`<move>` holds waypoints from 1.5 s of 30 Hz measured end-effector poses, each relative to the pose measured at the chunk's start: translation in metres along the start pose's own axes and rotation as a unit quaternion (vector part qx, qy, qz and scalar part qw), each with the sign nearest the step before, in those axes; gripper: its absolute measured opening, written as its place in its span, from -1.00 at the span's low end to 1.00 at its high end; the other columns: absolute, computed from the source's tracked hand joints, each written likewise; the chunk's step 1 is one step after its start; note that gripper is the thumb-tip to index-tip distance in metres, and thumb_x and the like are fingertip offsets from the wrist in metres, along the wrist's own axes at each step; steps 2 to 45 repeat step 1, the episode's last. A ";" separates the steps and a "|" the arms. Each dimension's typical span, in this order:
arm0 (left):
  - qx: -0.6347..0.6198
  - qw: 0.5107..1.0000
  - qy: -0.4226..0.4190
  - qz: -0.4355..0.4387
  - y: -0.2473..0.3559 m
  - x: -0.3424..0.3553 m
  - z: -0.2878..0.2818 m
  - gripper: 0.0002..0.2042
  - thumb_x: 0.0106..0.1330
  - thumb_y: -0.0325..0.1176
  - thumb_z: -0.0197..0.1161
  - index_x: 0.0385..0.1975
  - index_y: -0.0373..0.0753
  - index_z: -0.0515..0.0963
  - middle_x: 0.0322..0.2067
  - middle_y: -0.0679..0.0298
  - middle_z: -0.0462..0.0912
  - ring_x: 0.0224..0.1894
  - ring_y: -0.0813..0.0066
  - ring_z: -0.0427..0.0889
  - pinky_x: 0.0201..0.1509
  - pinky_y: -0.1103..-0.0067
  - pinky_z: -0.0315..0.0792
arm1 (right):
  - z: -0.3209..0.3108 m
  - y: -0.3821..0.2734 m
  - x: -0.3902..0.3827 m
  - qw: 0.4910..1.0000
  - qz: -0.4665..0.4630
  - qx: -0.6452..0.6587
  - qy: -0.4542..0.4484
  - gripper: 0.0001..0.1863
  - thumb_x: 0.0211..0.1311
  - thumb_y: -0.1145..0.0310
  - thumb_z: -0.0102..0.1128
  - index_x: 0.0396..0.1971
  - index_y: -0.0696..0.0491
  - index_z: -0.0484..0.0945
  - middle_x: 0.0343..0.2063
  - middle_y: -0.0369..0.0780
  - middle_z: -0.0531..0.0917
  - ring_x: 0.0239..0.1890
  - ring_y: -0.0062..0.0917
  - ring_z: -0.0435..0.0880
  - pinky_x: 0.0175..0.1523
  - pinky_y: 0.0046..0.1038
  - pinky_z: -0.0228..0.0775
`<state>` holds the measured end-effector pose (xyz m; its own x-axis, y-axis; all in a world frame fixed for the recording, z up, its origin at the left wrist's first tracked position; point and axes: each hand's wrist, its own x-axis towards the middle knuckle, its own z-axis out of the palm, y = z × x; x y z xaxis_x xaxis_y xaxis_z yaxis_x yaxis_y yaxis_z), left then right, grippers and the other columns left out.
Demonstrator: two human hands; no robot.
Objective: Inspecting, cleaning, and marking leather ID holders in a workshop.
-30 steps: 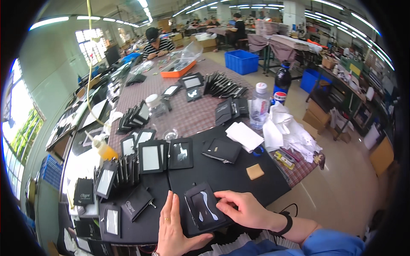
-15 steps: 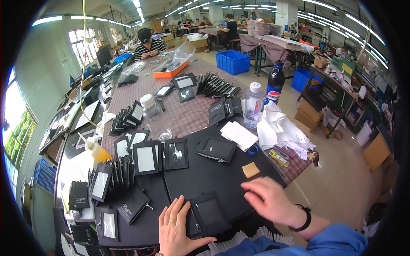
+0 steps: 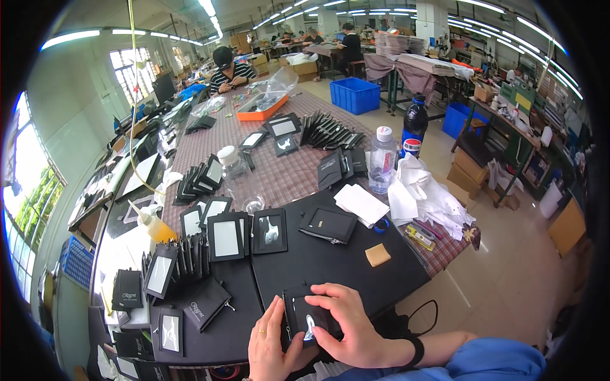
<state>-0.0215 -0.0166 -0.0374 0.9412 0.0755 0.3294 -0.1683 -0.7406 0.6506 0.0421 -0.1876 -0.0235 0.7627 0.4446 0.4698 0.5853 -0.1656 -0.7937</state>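
Observation:
A black card holder (image 3: 291, 307) with a clear window lies flat at the table's near edge, between my two hands. My left hand (image 3: 274, 348) rests along its left side, fingers stretched out and thumb reaching to its lower part. Across its face arches my right hand (image 3: 352, 330), thumb and bent fingers apart, fingertips on the window. A bright glare shows on the window beside the right thumb. Much of the holder's right side is hidden under that hand. Beyond it lies a tan square block (image 3: 377, 254), and farther off a black zippered wallet (image 3: 328, 224).
Several black card holders (image 3: 225, 238) stand and lie to the left. White cloths (image 3: 429, 197), a clear bottle (image 3: 382, 162) and a dark drink bottle (image 3: 415, 127) stand at the right. A glue bottle (image 3: 155, 227) is far left. A person (image 3: 230, 71) sits at the table's far end.
My right hand has moved left and down from beside the tan block onto the card holder. The left thumb has drawn up toward the holder. The view has shifted slightly.

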 end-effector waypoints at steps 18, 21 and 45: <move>0.031 0.999 0.008 0.017 -0.007 -0.004 0.005 -0.30 0.06 -0.24 0.35 0.22 -0.34 0.27 0.19 0.06 0.38 0.11 0.12 0.47 0.26 0.36 0.25 | -0.004 -0.001 -0.002 0.999 0.033 0.022 -0.010 -0.50 0.07 0.44 0.19 0.09 0.08 0.39 0.16 -0.16 0.33 0.19 -0.22 0.26 0.24 -0.23 0.13; 0.031 0.999 0.008 0.017 -0.007 -0.004 0.005 -0.30 0.06 -0.24 0.35 0.22 -0.34 0.27 0.19 0.06 0.38 0.11 0.12 0.47 0.26 0.36 0.25 | -0.004 -0.001 -0.002 0.999 0.033 0.022 -0.010 -0.50 0.07 0.44 0.19 0.09 0.08 0.39 0.16 -0.16 0.33 0.19 -0.22 0.26 0.24 -0.23 0.13; 0.031 0.999 0.008 0.017 -0.007 -0.004 0.005 -0.30 0.06 -0.24 0.35 0.22 -0.34 0.27 0.19 0.06 0.38 0.11 0.12 0.47 0.26 0.36 0.25 | -0.004 -0.001 -0.002 0.999 0.033 0.022 -0.010 -0.50 0.07 0.44 0.19 0.09 0.08 0.39 0.16 -0.16 0.33 0.19 -0.22 0.26 0.24 -0.23 0.13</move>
